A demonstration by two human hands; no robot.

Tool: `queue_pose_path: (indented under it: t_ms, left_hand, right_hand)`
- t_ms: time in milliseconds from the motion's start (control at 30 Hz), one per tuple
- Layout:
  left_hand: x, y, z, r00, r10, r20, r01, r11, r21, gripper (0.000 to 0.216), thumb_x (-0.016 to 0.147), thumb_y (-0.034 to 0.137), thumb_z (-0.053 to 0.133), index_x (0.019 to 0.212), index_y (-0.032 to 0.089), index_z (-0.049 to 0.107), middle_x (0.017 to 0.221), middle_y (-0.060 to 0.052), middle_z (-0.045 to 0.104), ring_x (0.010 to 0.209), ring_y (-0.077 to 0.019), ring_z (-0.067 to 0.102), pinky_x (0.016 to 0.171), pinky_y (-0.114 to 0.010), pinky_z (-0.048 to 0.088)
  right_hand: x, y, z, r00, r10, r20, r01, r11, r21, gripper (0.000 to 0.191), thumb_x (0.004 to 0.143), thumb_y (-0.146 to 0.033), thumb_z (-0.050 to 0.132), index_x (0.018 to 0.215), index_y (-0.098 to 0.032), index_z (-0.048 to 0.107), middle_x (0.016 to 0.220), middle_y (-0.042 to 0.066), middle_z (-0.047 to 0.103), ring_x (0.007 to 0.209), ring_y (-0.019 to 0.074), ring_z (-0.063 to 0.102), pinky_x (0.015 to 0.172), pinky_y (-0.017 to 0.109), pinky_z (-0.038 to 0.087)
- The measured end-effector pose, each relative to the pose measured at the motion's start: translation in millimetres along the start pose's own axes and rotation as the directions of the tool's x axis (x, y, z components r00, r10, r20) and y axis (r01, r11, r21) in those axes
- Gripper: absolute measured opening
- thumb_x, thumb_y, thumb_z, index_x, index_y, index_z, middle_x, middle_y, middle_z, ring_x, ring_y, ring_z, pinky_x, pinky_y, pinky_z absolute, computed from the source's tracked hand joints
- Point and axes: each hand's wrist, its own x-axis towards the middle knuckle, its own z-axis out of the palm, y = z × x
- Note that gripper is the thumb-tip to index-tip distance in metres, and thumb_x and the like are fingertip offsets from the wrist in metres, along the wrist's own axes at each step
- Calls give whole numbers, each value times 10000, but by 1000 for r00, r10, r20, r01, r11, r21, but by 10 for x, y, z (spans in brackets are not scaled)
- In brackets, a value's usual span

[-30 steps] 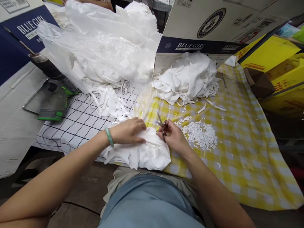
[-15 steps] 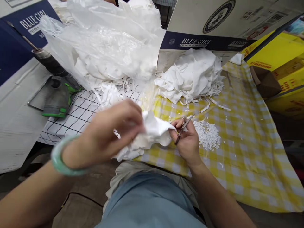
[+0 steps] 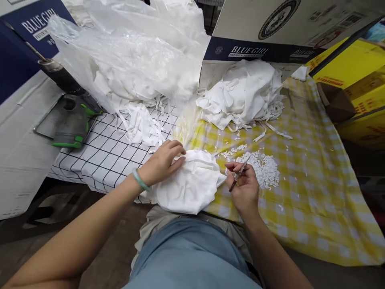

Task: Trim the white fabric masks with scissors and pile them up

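Fingers of the left hand [image 3: 165, 161] are loosely bent in the head view, thumb held a little apart from the forefinger, resting on the upper left part of a gathered white cloth [image 3: 189, 188]. They lie on it rather than grip it, as far as shows. The fingers of the right hand [image 3: 244, 185] are curled round a pair of scissors [image 3: 237, 174], blades angled up and away to the right. A pointed corner of the white cloth reaches the right thumb and forefinger (whether it is pinched there, I cannot tell). The cloth thus lies between the two sets of fingers, on the near edge of the desk [image 3: 315, 196], which has a yellow checked cover there.

Just beyond and to the right of the right fingers is a pile of small white snippets [image 3: 261, 168]. Farther past them sits a heap of white cloths [image 3: 240, 94] against a carton [image 3: 258, 32] marked BLUE GIRL. Ahead of the left fingers, a clear plastic bag [image 3: 141, 52] spreads over more white fabric; well to their left stands a grey-and-green tool [image 3: 70, 124].
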Motion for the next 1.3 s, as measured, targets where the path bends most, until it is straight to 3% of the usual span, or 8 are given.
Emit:
queue_pose_path:
  t_ms: [233,367,533,767,933,1033,1200,1300]
  left_hand:
    - [350,222,114,1000,19,9,-18,993,-118,143,901,182,496,824,155,614,871,-87,630,815,-191,577,755,-328,492]
    - [348,391,-135,978,-175,115,207,890,-407,250,941,343,479,879,157,634,704,-14,581,628,-134,532,568,-243,436]
    - [280,358,-299,968,-250,20,244,918,-313,199,925,290,487,913,168,643,696,0,587,628,-124,514,568,-225,395]
    - [142,451,-491,950,-45,309,204,839,-505,285,956,370,506,811,166,643,700,-5,545,628,-115,502,560,-216,423]
    - [216,591,-407,999,-23,36,42,689,-724,210,946,282,551,835,183,700,1145,-103,584,1157,-229,539,990,-341,461]
    - [296,647,-173,981,-191,-39,61,492,-868,226,933,303,564,795,170,683,1071,-87,572,902,-178,595,796,-318,519]
    - [333,703,220,927,-370,-56,114,422,-899,251,933,315,556,764,156,651,1049,-49,492,600,-65,407,545,-252,399]
    - [326,767,411,921,-388,-37,171,487,-856,280,941,337,530,751,164,643,1035,-68,511,684,-114,476,572,-269,428]
  right_hand:
    - [62,-1,171,990,-78,118,100,977,-189,354,738,-179,696,1020,-247,493,1138,48,598,1096,208,571,983,388,441]
    - [244,-72,425,982,-99,160,123,982,-143,231,750,-184,650,918,-239,500,996,27,616,950,187,594,891,342,467]
    - [560,-338,419,960,93,263,-137,978,156,247,719,-319,718,814,-230,509,765,-29,552,677,129,527,640,254,454]
    - [773,-469,304,862,223,456,-389,866,313,324,668,-334,814,793,-209,542,664,-63,481,565,85,425,510,212,346]
    - [625,-393,632,844,241,480,-451,802,391,353,654,-380,820,790,-210,543,682,-64,507,598,90,485,598,229,423]
    - [509,-318,769,828,279,487,-500,762,413,426,636,-490,794,844,-230,529,708,-55,539,629,119,525,645,263,460]
    - [406,-205,352,921,212,326,-210,977,-40,372,723,-512,731,807,-229,504,784,-14,551,756,168,526,732,312,449]
    - [301,-203,-46,956,129,265,-5,907,-421,355,728,-514,730,836,-223,558,881,40,588,899,239,523,829,392,418]
